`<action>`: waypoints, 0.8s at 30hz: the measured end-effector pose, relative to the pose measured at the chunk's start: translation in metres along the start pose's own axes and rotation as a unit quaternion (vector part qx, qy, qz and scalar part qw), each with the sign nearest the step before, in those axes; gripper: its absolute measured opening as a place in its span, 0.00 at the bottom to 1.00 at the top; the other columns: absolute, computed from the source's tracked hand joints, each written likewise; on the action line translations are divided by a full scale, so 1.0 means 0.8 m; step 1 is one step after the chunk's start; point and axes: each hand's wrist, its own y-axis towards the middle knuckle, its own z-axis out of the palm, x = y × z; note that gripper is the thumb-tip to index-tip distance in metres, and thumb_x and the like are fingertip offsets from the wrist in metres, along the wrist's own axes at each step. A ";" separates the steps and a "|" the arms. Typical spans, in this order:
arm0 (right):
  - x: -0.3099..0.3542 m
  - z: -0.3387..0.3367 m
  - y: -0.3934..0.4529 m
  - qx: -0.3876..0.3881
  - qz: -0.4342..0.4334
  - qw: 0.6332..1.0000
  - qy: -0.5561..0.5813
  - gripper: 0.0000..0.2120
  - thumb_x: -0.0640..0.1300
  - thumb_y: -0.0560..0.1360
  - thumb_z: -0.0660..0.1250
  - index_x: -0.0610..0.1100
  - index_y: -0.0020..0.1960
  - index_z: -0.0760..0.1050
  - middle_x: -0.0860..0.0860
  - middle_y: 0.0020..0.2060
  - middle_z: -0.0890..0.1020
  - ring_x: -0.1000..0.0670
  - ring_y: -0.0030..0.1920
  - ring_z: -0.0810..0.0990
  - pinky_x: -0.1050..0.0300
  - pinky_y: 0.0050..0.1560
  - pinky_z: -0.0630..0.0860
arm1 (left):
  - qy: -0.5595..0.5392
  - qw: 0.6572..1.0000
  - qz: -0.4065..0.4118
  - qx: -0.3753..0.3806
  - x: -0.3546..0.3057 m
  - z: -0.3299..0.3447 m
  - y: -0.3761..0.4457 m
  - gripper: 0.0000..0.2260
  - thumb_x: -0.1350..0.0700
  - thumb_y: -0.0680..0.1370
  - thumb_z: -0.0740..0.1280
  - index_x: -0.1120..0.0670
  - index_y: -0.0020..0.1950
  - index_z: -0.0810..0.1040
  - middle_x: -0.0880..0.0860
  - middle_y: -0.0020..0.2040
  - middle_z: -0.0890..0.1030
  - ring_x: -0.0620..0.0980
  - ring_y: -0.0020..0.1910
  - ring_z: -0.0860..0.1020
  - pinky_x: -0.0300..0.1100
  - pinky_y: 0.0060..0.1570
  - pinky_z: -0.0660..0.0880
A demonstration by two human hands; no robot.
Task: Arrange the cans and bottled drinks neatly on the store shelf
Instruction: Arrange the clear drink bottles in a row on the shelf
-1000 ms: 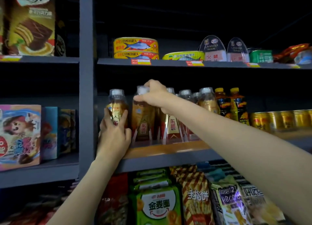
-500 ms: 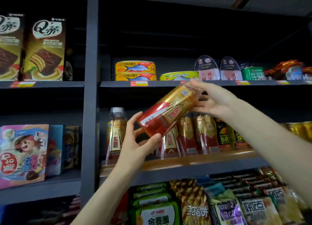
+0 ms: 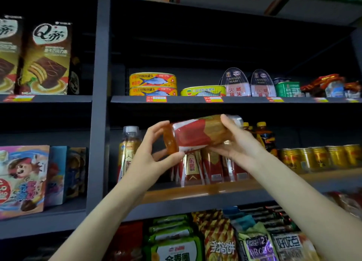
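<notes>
Held bottle (image 3: 197, 136): red-and-gold label, amber drink, lying nearly horizontal at centre frame, base toward the left, cap end toward the right. It is off the shelf, in the air in front of the middle shelf (image 3: 215, 189).

Your left hand (image 3: 150, 159): thumb under the base end, fingers (image 3: 156, 129) curved over the top of it, gripping the bottle. Your right hand (image 3: 238, 146): palm cradles the neck end from below, thumb pressed over the label, also gripping the bottle. The cap is mostly hidden behind this hand.

Behind and below the held bottle: a row of same-label bottles (image 3: 193, 167) standing upright on the middle shelf. One more upright bottle (image 3: 129, 149) stands just left of your left hand, apart from that row. Right of your right hand: dark bottles with yellow caps (image 3: 263, 135), then a line of gold cans (image 3: 321, 157) running to the right edge.

Upper shelf (image 3: 195, 99): two stacked yellow fish tins (image 3: 152, 83), a flat yellow-green tin (image 3: 202, 90), two canned ham packs (image 3: 246, 83), a green tin (image 3: 287, 88).

Left of frame: boxed snacks (image 3: 45, 59). Bottom of frame: bagged snacks (image 3: 219, 239).
</notes>
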 end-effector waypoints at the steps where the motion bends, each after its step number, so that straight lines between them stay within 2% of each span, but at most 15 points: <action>1: 0.001 -0.001 0.000 0.000 -0.028 0.999 -0.021 0.34 0.48 0.66 0.74 0.46 0.68 0.64 0.41 0.60 0.75 0.40 0.56 0.79 0.44 0.42 0.82 | -0.065 0.997 -0.050 -0.009 0.004 -0.001 0.001 0.28 0.50 0.67 0.76 0.40 0.63 0.70 0.48 0.65 0.72 0.48 0.56 0.80 0.43 0.49 0.80; 3: 0.002 -0.002 -0.002 0.017 -0.074 0.995 -0.067 0.38 0.49 0.62 0.74 0.48 0.69 0.63 0.42 0.60 0.75 0.41 0.57 0.79 0.43 0.47 0.82 | -0.159 0.978 -0.130 -0.034 0.011 -0.004 0.002 0.27 0.50 0.67 0.73 0.48 0.65 0.70 0.55 0.62 0.75 0.54 0.53 0.82 0.48 0.49 0.80; 6: 0.000 0.000 -0.008 0.075 -0.130 0.982 -0.116 0.40 0.47 0.62 0.74 0.49 0.70 0.62 0.44 0.62 0.75 0.43 0.59 0.79 0.44 0.51 0.81 | -0.135 0.977 -0.162 -0.017 0.016 -0.002 -0.004 0.26 0.51 0.66 0.72 0.53 0.63 0.71 0.56 0.59 0.79 0.52 0.52 0.82 0.47 0.48 0.80; 9: -0.006 0.005 -0.014 0.073 -0.155 0.981 -0.088 0.37 0.45 0.63 0.73 0.50 0.70 0.62 0.44 0.60 0.76 0.46 0.58 0.79 0.51 0.50 0.81 | 0.013 0.994 -0.081 -0.070 0.022 0.012 -0.017 0.29 0.48 0.62 0.73 0.50 0.61 0.72 0.48 0.56 0.79 0.47 0.51 0.81 0.35 0.42 0.79; 11: -0.013 0.013 -0.020 0.074 -0.144 0.982 -0.098 0.29 0.47 0.70 0.70 0.48 0.68 0.64 0.44 0.59 0.77 0.48 0.56 0.80 0.54 0.50 0.81 | 0.085 0.987 -0.022 -0.133 0.025 0.021 -0.021 0.29 0.48 0.60 0.74 0.48 0.59 0.71 0.45 0.54 0.78 0.44 0.52 0.79 0.30 0.40 0.77; 12: -0.018 0.018 -0.023 0.082 -0.120 0.983 -0.116 0.27 0.49 0.73 0.68 0.48 0.69 0.64 0.45 0.58 0.78 0.48 0.55 0.81 0.53 0.52 0.81 | 0.107 0.982 0.005 -0.153 0.026 0.024 -0.022 0.28 0.49 0.61 0.75 0.48 0.58 0.70 0.45 0.54 0.77 0.43 0.52 0.78 0.28 0.40 0.76; 14: -0.025 0.028 -0.026 0.097 -0.059 0.987 -0.114 0.34 0.55 0.69 0.70 0.47 0.71 0.62 0.46 0.59 0.79 0.48 0.57 0.80 0.45 0.58 0.78 | 0.182 0.966 0.070 -0.169 0.025 0.026 -0.021 0.27 0.55 0.64 0.77 0.48 0.58 0.69 0.46 0.57 0.75 0.43 0.55 0.77 0.28 0.45 0.75; 15: -0.027 0.032 -0.027 0.093 -0.035 0.991 -0.094 0.38 0.55 0.66 0.72 0.46 0.71 0.62 0.45 0.58 0.79 0.47 0.58 0.80 0.42 0.60 0.76 | 0.237 0.952 0.105 -0.164 0.023 0.024 -0.021 0.28 0.56 0.65 0.77 0.47 0.60 0.68 0.46 0.59 0.73 0.43 0.57 0.75 0.29 0.48 0.75; 17: -0.029 0.034 -0.025 0.064 -0.019 0.997 -0.034 0.36 0.50 0.67 0.74 0.42 0.69 0.64 0.44 0.55 0.81 0.46 0.55 0.81 0.42 0.56 0.78 | 0.318 0.924 0.161 -0.138 0.020 0.019 -0.021 0.29 0.57 0.67 0.76 0.46 0.63 0.68 0.44 0.61 0.69 0.42 0.61 0.71 0.32 0.55 0.73; 19: -0.032 0.029 -0.025 0.040 -0.009 0.999 0.027 0.26 0.46 0.69 0.73 0.42 0.63 0.67 0.43 0.53 0.81 0.45 0.53 0.81 0.42 0.54 0.79 | 0.272 0.948 0.138 -0.092 0.013 0.014 -0.024 0.26 0.54 0.69 0.73 0.42 0.63 0.67 0.45 0.64 0.68 0.41 0.64 0.69 0.31 0.56 0.73; 21: -0.037 0.024 -0.024 0.045 0.025 0.995 0.081 0.20 0.45 0.70 0.72 0.44 0.58 0.69 0.42 0.53 0.81 0.43 0.54 0.81 0.41 0.54 0.79 | 0.168 0.981 0.076 -0.057 0.005 0.012 -0.026 0.28 0.52 0.68 0.71 0.38 0.64 0.65 0.45 0.64 0.69 0.40 0.62 0.71 0.27 0.51 0.74; 24: -0.045 0.023 -0.026 0.043 0.073 0.988 0.129 0.24 0.49 0.71 0.72 0.44 0.63 0.68 0.39 0.56 0.79 0.39 0.56 0.80 0.39 0.50 0.80 | 0.090 0.993 0.044 -0.058 -0.002 0.018 -0.026 0.31 0.51 0.66 0.72 0.35 0.64 0.63 0.42 0.60 0.72 0.36 0.54 0.76 0.27 0.42 0.75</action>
